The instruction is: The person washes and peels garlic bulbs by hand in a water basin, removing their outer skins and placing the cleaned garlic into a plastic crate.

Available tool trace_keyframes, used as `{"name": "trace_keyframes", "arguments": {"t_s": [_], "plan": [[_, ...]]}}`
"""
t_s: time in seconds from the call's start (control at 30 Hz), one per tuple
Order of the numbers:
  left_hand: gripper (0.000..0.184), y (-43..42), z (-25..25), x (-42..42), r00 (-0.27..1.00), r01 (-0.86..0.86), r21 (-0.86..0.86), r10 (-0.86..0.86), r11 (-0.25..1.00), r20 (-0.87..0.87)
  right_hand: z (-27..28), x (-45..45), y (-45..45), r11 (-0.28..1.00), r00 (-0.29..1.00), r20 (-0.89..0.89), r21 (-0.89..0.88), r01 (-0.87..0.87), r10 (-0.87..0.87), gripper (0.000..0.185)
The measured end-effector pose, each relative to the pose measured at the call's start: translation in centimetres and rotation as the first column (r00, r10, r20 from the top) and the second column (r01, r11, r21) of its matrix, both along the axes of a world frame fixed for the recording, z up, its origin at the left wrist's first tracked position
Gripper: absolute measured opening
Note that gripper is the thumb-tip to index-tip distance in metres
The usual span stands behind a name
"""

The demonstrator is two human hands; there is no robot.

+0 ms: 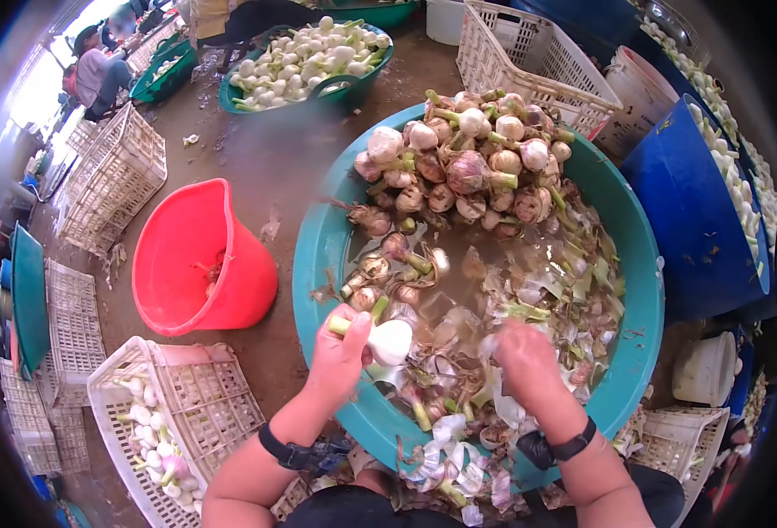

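Note:
A white peeled garlic bulb (390,342) with a short green stem is gripped in my left hand (340,352), over the near left part of a large teal tub (315,264). My right hand (526,363) is over the wet garlic skins (573,299) in the same tub; motion smears its fingers, so I cannot tell whether it holds anything. Unpeeled garlic bulbs (467,172) are heaped at the tub's far side, partly above murky water (459,286). Smaller dark bulbs (371,268) lie just beyond my left hand. Loose pale skins (459,466) cover the near rim.
A red bucket (252,273) stands left of the tub. Nearer me is a white plastic crate (204,387) with peeled bulbs. A green basin (379,66) of white bulbs sits at the back, and a blue barrel (687,211) at right. A person (102,75) sits far left.

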State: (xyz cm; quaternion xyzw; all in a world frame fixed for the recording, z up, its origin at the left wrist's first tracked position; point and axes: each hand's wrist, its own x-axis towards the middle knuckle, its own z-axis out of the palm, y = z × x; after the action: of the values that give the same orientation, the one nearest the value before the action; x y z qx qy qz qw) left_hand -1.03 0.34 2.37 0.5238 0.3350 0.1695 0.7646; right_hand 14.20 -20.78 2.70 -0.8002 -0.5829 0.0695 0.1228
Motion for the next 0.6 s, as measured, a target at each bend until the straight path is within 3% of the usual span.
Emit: {"name": "trace_keyframes", "arguments": {"t_s": [0.03, 0.07, 0.1, 0.13, 0.17, 0.2, 0.23, 0.27, 0.3, 0.33, 0.37, 0.4, 0.43, 0.47, 0.5, 0.53, 0.57, 0.6], "plan": [[0.020, -0.1, 0.4, 0.0, 0.998, 0.050, 0.128, -0.046, 0.990, -0.036, 0.1, 0.6, -0.5, 0.972, 0.959, 0.160, -0.001, 0.237, -0.233, 0.028], [0.020, -0.3, 0.2, 0.1, 0.998, 0.055, 0.128, -0.052, 0.990, -0.026, 0.1, 0.5, -0.4, 0.970, 0.956, 0.169, 0.000, 0.243, -0.239, 0.028], [0.019, -0.6, -0.1, 0.2, 0.995, 0.093, 0.392, -0.100, 0.915, -0.002, 0.4, -0.4, 0.6, 0.938, 0.914, -0.259, 0.071, 0.339, -0.311, 0.031], [0.019, -1.0, -0.3, 0.4, 0.988, 0.114, 0.629, -0.156, 0.769, 0.011, 0.7, -1.3, 1.6, 0.884, 0.708, -0.643, 0.100, 0.456, -0.292, 0.035], [0.020, -1.6, 0.4, 0.6, 0.978, 0.170, 0.675, -0.208, 0.718, -0.025, 0.7, -2.5, 2.6, 0.876, 0.705, -0.641, 0.103, 0.472, -0.304, 0.035], [0.020, -1.7, 0.3, 0.9, 0.974, 0.179, 0.678, -0.223, 0.713, -0.022, 0.4, -3.8, 3.7, 0.837, 0.384, -0.903, 0.055, 0.544, -0.190, 0.033], [0.020, -1.7, 0.2, 1.3, 0.936, 0.199, 0.784, -0.350, 0.588, 0.025, 0.2, -4.5, 4.5, 0.810, 0.002, -1.000, -0.018, 0.587, -0.023, 0.031], [0.022, -1.8, 0.0, 1.5, 0.879, 0.193, 0.870, -0.474, 0.454, 0.052, -0.2, -4.6, 5.0, 0.804, 0.002, -1.000, -0.021, 0.594, -0.027, 0.031], [0.028, -2.1, 0.4, 1.4, 0.857, 0.249, 0.841, -0.514, 0.481, 0.040, -0.6, -4.5, 5.4, 0.780, -0.343, -0.939, -0.224, 0.585, -0.013, 0.029], [0.028, -2.1, 0.6, 1.3, 0.857, 0.251, 0.836, -0.513, 0.488, 0.042, -1.3, -4.2, 5.6, 0.760, -0.647, -0.763, -0.413, 0.501, 0.012, 0.028], [0.037, -1.9, 0.8, 1.2, 0.908, 0.303, 0.725, -0.418, 0.618, -0.024, -2.7, -2.9, 4.8, 0.774, -0.729, -0.675, -0.400, 0.490, 0.112, 0.027], [0.046, -1.5, 1.1, 1.2, 0.938, 0.325, 0.597, -0.328, 0.734, -0.108, -2.8, -0.8, 3.9, 0.786, -0.712, -0.633, -0.256, 0.563, 0.304, 0.029], [0.063, -0.8, 1.4, 1.3, 0.924, 0.383, 0.672, -0.266, 0.634, -0.275, 1.4, 2.0, 3.2, 0.713, -0.554, -0.651, -0.028, 0.700, 0.519, 0.032], [0.063, -0.5, 1.1, 1.0, 0.923, 0.384, 0.662, -0.260, 0.643, -0.283, 5.9, 4.5, 2.6, 0.450, -0.279, -0.589, 0.163, 0.878, 0.758, 0.039], [0.065, -0.4, 0.9, 0.5, 0.876, 0.476, 0.758, -0.157, 0.446, -0.457, 5.7, 5.9, 2.0, 0.459, -0.295, -0.593, 0.144, 0.877, 0.749, 0.039], [0.067, -0.5, 0.8, 0.3, 0.809, 0.576, 0.787, -0.022, 0.221, -0.587, 5.6, 7.0, 1.2, 0.525, -0.226, -0.735, 0.202, 0.827, 0.639, 0.042], [0.066, -0.6, 1.5, 0.4, 0.745, 0.647, 0.703, -0.051, 0.295, -0.665, 5.6, 7.8, 0.6, 0.591, -0.123, -0.845, 0.253, 0.766, 0.521, 0.046], [0.066, -0.6, 1.6, 0.7, 0.749, 0.645, 0.709, -0.052, 0.287, -0.661, 5.6, 8.3, 0.4, 0.658, 0.007, -0.916, 0.293, 0.693, 0.400, 0.050]]}}
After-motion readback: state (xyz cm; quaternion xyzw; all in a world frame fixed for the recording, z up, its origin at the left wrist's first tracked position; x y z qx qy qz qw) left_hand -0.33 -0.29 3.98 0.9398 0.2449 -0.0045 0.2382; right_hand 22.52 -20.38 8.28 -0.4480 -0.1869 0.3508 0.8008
